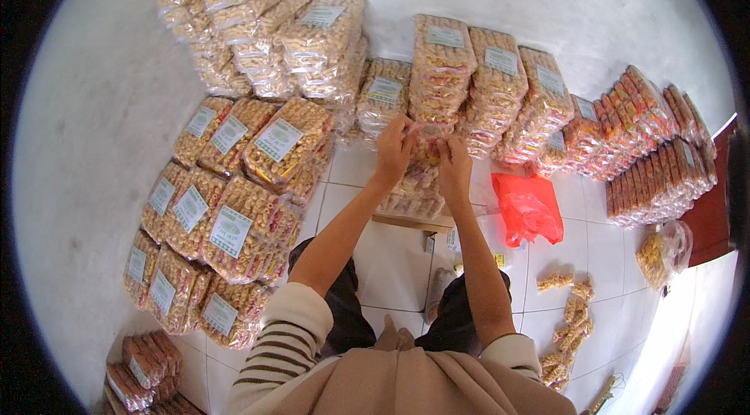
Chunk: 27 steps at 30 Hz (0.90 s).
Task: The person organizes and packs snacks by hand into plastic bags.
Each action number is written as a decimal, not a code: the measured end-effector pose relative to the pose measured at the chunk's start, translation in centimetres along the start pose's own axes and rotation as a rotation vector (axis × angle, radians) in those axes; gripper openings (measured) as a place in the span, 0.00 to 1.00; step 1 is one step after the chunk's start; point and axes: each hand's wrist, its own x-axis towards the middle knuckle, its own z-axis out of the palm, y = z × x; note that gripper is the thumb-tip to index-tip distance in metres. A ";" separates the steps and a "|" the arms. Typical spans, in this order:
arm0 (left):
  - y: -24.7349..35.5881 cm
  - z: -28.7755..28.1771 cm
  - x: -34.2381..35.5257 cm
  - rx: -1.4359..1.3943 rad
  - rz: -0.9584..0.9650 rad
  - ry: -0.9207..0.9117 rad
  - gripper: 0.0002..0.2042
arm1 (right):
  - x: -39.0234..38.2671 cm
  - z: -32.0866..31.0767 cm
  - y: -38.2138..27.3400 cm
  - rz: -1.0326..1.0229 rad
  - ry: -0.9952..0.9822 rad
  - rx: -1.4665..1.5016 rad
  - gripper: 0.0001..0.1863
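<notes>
Between my two hands stands a clear plastic bag (pixel 425 159) of snacks, yellowish with some pinkish-red among them. My left hand (pixel 395 151) pinches the bag's upper left edge, fingers closed. On the opposite side, my right hand (pixel 454 168) grips the upper right edge, its fingers bent together. The bag rests over another clear pack (pixel 408 205), with a wooden edge (pixel 422 223) showing below it. Just beyond my left hand sits a short stack of labelled snack bags (pixel 384 90).
Tall stacks of snack bags (pixel 441 63) line the wall. Labelled packs (pixel 233 229) are piled on the left. A red plastic bag (pixel 528 208) lies right of my right hand. Small snack packets (pixel 576 317) trail across the tiled floor, and brown packs (pixel 656 180) stand far right.
</notes>
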 end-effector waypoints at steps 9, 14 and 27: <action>1.6 -0.8 -0.6 0.436 0.496 0.299 0.13 | -0.4 0.3 0.3 -0.010 0.105 0.092 0.05; 1.4 -0.4 -1.4 0.244 0.360 0.149 0.07 | -0.4 0.1 -0.9 -0.055 0.107 0.102 0.06; 1.1 0.1 -1.9 0.230 0.276 0.263 0.04 | -0.6 -0.3 -1.7 -0.031 -0.007 0.102 0.09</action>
